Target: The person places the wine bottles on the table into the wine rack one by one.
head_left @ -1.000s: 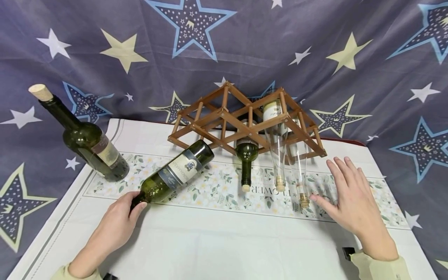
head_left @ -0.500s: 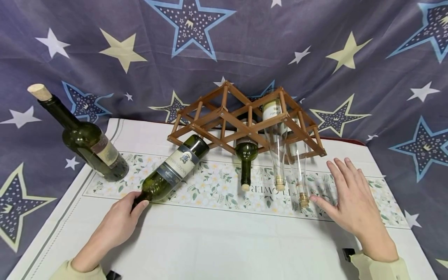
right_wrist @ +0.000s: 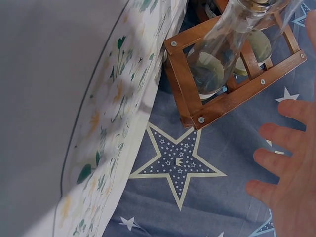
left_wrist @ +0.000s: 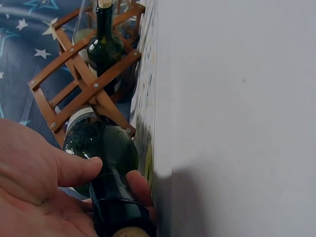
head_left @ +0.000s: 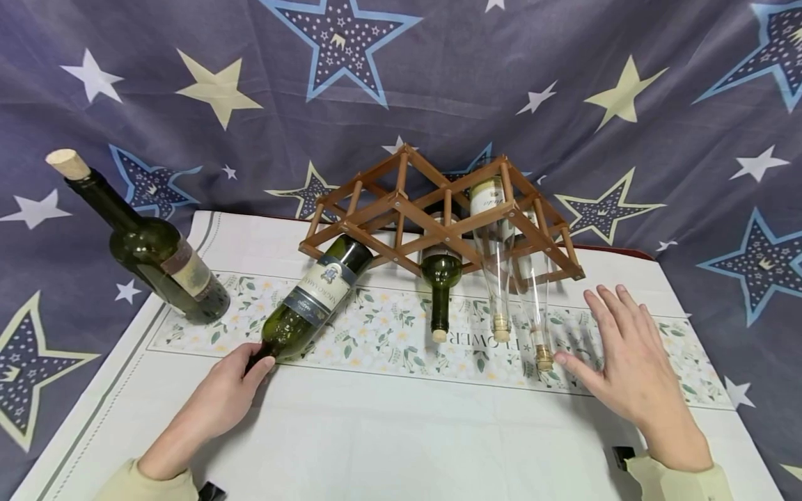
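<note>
My left hand (head_left: 228,390) grips the neck of a green wine bottle (head_left: 316,296) that has a cream and dark label. The bottle slants away from me, its base right at the lower left opening of the wooden wine rack (head_left: 401,202). In the left wrist view its cork (left_wrist: 131,232) shows below the fingers. My right hand (head_left: 633,362) is spread with straight fingers, the thumb close beside a corked clear bottle (head_left: 535,306). That bottle lies in the rack, next to another clear bottle (head_left: 495,264) and a green bottle (head_left: 441,271), necks toward me.
A corked dark green bottle (head_left: 166,261) stands upright at the left of the table. A floral runner (head_left: 388,334) crosses the white tablecloth (head_left: 401,445). Behind the rack hangs a star-patterned curtain (head_left: 464,76).
The left hand has shifted slightly right, and the held bottle's base has moved left and away from me, up to the rack's left opening. The right hand is nearly still.
</note>
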A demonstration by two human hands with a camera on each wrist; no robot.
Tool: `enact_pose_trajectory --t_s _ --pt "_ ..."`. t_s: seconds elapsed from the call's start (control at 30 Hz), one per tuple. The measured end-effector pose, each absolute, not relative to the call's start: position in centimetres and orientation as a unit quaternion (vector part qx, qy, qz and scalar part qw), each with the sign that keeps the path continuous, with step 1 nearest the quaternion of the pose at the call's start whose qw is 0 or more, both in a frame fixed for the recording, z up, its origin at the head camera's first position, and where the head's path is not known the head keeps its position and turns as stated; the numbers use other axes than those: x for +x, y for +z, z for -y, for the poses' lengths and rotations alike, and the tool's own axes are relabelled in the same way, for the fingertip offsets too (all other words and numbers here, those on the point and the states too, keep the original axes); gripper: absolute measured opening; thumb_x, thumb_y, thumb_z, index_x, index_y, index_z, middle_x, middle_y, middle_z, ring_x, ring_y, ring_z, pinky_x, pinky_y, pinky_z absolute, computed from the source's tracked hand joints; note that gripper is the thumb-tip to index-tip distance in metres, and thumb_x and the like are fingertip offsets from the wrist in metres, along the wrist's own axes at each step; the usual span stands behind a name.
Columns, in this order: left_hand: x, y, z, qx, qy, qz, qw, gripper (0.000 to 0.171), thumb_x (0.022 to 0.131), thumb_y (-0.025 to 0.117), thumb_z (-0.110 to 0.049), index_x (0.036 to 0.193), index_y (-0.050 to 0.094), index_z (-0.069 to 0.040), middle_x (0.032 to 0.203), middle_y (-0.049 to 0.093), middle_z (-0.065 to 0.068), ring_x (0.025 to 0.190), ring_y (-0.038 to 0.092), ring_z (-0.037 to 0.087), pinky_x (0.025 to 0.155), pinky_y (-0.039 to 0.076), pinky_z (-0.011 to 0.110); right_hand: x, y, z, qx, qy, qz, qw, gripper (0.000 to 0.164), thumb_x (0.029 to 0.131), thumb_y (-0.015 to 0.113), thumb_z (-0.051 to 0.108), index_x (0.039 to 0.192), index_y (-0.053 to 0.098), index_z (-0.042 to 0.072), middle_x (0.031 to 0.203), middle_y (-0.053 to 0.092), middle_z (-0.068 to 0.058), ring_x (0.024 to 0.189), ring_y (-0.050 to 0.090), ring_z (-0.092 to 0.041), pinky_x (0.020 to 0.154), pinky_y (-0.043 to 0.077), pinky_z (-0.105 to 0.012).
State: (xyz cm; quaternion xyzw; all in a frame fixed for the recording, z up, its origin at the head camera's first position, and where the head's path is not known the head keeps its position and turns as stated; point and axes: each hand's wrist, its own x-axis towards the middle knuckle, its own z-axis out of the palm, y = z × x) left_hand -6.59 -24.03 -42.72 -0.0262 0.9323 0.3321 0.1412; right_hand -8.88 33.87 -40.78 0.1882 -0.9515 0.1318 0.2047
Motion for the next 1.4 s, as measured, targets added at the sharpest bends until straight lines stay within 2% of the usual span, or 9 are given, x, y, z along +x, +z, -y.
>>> enact_pose_trajectory --t_s 0.23,0.63,0.8,1.03,1.13,1.27,1.4 --pt "-6.5 -42.8 23.5 -0.034 0.358 -0.921 0.150 0.045 0.116 0.044 -0.027 0.141 0.049 0.010 0.106 0.069 0.008 0.104 0.066 0.027 0.094 0.050 0.055 -8.9 -40.9 -33.8 0.190 0.132 0.951 0.208 0.104 0.089 0.070 0.071 0.166 0.034 0.010 0.166 0.035 -0.023 0.156 0.024 -0.046 0.129 0.010 -0.058" --pt "-6.1 -42.6 23.0 -0.035 0.397 -0.901 0.169 0.029 0.116 0.042 -0.022 0.127 0.053 0.003 0.100 0.064 0.006 0.092 0.058 0.021 0.084 0.045 0.042 -8.9 -40.9 -33.7 0.189 0.135 0.949 0.212 0.104 0.088 0.070 0.072 0.166 0.036 0.011 0.165 0.037 -0.024 0.158 0.022 -0.044 0.128 0.011 -0.060" --pt "-5.9 -42.5 22.7 -0.048 0.425 -0.885 0.185 0.028 0.116 0.041 -0.019 0.129 0.049 0.005 0.099 0.063 0.008 0.088 0.054 0.022 0.074 0.042 0.034 -8.9 -40.9 -33.8 0.188 0.135 0.950 0.211 0.105 0.088 0.069 0.073 0.166 0.035 0.011 0.164 0.037 -0.025 0.158 0.022 -0.043 0.128 0.011 -0.061" --pt "-5.6 -42.7 22.0 -0.050 0.483 -0.855 0.183 0.032 0.115 0.043 -0.011 0.135 0.044 0.013 0.101 0.066 0.011 0.093 0.060 0.021 0.077 0.047 0.027 -8.9 -40.9 -33.8 0.186 0.135 0.951 0.207 0.105 0.088 0.071 0.072 0.164 0.037 0.009 0.164 0.037 -0.025 0.158 0.021 -0.043 0.128 0.011 -0.060" --pt "-5.5 -42.7 21.8 -0.064 0.517 -0.830 0.199 0.035 0.115 0.043 -0.010 0.141 0.040 0.014 0.106 0.065 0.014 0.089 0.059 0.021 0.068 0.048 0.027 -8.8 -40.8 -33.7 0.186 0.135 0.951 0.206 0.105 0.088 0.071 0.071 0.165 0.037 0.009 0.164 0.037 -0.025 0.158 0.021 -0.043 0.128 0.011 -0.061" --pt "-5.5 -42.5 21.6 -0.074 0.556 -0.797 0.222 0.039 0.115 0.041 -0.009 0.145 0.036 0.014 0.118 0.064 0.019 0.094 0.062 0.022 0.072 0.052 0.029 -8.8 -40.8 -33.7 0.186 0.133 0.952 0.202 0.105 0.088 0.073 0.070 0.166 0.035 0.011 0.166 0.036 -0.023 0.158 0.021 -0.043 0.128 0.010 -0.061" --pt "-5.9 -42.1 21.5 -0.068 0.582 -0.774 0.238 0.044 0.115 0.039 -0.008 0.150 0.030 0.017 0.127 0.061 0.023 0.107 0.064 0.026 0.087 0.054 0.035 -8.8 -40.9 -33.6 0.190 0.132 0.952 0.201 0.105 0.088 0.072 0.069 0.166 0.034 0.010 0.166 0.035 -0.023 0.159 0.020 -0.043 0.129 0.009 -0.059"
